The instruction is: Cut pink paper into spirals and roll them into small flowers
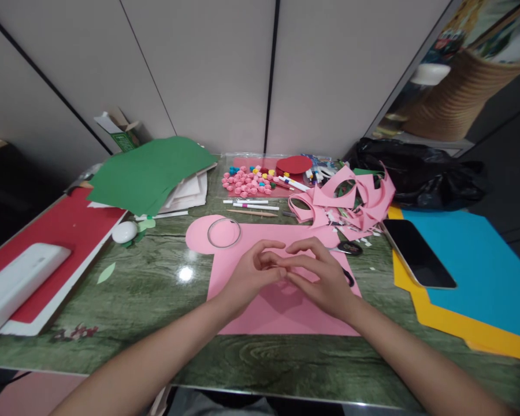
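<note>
Above a pink paper sheet, my two hands meet at the fingertips. My left hand is curled, thumb and fingers drawn together around something pinkish too small to make out. From the other side, my right hand brings its bent fingers and thumb to the same spot. Whatever lies between them is mostly hidden. Partly covered by my right hand, a pair of black-handled scissors lies on the sheet. A clear ring rests on a round pink paper piece at the sheet's upper left.
Pink paper offcuts are heaped behind my right hand. A plastic tray holds small pink rolls. White pens lie before it. Green sheets and a white egg-shaped thing are left; a phone lies right on blue paper.
</note>
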A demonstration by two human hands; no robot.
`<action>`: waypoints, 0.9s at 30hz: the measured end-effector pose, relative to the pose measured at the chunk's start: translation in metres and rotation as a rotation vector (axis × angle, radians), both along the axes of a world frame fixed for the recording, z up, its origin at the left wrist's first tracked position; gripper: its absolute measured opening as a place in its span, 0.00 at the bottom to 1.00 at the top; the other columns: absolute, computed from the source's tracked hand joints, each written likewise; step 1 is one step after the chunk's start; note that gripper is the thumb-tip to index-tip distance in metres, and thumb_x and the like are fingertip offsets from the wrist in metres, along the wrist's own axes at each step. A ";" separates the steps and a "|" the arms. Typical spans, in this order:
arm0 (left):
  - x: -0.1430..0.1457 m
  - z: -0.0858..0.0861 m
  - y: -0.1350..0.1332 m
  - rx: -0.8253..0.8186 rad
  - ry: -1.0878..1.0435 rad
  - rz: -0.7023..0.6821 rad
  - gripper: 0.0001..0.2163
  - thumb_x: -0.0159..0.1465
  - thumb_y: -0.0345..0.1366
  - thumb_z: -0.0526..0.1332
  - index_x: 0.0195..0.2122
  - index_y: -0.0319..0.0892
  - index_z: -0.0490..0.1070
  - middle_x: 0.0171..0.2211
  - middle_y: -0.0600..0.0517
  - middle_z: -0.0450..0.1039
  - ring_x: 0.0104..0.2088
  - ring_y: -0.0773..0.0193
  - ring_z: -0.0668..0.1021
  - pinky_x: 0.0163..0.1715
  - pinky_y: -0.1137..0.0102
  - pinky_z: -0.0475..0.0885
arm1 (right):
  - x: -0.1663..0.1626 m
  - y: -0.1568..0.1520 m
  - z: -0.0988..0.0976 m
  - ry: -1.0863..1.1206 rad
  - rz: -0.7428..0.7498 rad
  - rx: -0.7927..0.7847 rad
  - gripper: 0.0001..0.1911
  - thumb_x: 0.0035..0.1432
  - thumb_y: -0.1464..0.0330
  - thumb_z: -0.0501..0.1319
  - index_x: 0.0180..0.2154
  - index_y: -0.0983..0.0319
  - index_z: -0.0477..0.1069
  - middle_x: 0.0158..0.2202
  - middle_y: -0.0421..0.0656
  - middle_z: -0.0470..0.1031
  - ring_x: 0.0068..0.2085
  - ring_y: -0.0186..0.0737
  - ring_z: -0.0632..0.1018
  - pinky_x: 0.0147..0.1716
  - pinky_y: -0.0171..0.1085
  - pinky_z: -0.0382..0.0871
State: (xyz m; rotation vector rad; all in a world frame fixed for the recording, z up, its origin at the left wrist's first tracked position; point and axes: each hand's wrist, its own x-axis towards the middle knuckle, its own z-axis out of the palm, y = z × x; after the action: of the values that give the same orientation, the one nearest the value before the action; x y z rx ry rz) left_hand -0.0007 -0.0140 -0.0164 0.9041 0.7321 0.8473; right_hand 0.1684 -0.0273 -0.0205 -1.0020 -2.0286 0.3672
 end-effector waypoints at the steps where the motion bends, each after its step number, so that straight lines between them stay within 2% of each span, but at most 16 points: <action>1: 0.000 0.001 0.001 0.017 0.021 -0.010 0.16 0.51 0.28 0.65 0.41 0.41 0.66 0.26 0.55 0.72 0.29 0.68 0.74 0.33 0.70 0.68 | 0.000 0.000 -0.001 -0.017 0.020 0.007 0.11 0.57 0.72 0.59 0.41 0.55 0.72 0.40 0.45 0.68 0.44 0.41 0.71 0.41 0.42 0.68; 4: 0.000 0.003 0.002 0.067 0.073 -0.016 0.16 0.50 0.28 0.66 0.40 0.41 0.67 0.25 0.56 0.71 0.27 0.69 0.73 0.31 0.72 0.67 | 0.000 0.001 -0.003 -0.050 0.048 0.017 0.12 0.57 0.72 0.57 0.42 0.54 0.72 0.42 0.45 0.69 0.45 0.42 0.71 0.43 0.44 0.68; 7: 0.001 0.003 0.001 0.064 0.082 -0.003 0.16 0.51 0.30 0.66 0.41 0.42 0.67 0.28 0.54 0.74 0.29 0.67 0.74 0.35 0.69 0.67 | 0.000 0.001 -0.003 -0.031 -0.004 0.021 0.11 0.57 0.73 0.58 0.40 0.55 0.73 0.40 0.45 0.69 0.44 0.42 0.71 0.41 0.44 0.68; 13: 0.003 0.001 -0.004 0.006 0.032 0.008 0.17 0.51 0.31 0.67 0.42 0.42 0.67 0.31 0.51 0.75 0.34 0.64 0.76 0.38 0.67 0.69 | 0.000 0.000 -0.001 0.020 -0.097 -0.014 0.02 0.52 0.70 0.63 0.30 0.58 0.72 0.37 0.44 0.69 0.41 0.42 0.72 0.39 0.44 0.68; 21: 0.006 0.001 -0.009 -0.029 0.009 0.014 0.17 0.52 0.31 0.67 0.42 0.40 0.67 0.31 0.51 0.75 0.35 0.64 0.76 0.38 0.69 0.69 | -0.003 0.000 0.000 0.029 -0.090 -0.021 0.06 0.51 0.73 0.63 0.27 0.59 0.66 0.36 0.43 0.68 0.40 0.42 0.71 0.38 0.42 0.66; 27: 0.006 0.000 -0.008 -0.030 0.010 0.024 0.17 0.51 0.31 0.67 0.42 0.41 0.67 0.30 0.51 0.75 0.35 0.63 0.76 0.36 0.68 0.70 | -0.003 -0.001 0.001 0.017 -0.093 -0.031 0.04 0.51 0.72 0.62 0.28 0.59 0.68 0.37 0.44 0.68 0.41 0.43 0.71 0.39 0.43 0.67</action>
State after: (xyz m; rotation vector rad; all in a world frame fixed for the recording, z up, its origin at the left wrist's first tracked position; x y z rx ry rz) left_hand 0.0049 -0.0219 -0.0159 0.8747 0.7634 0.8515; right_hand 0.1649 -0.0285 -0.0196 -1.1041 -1.9587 0.3577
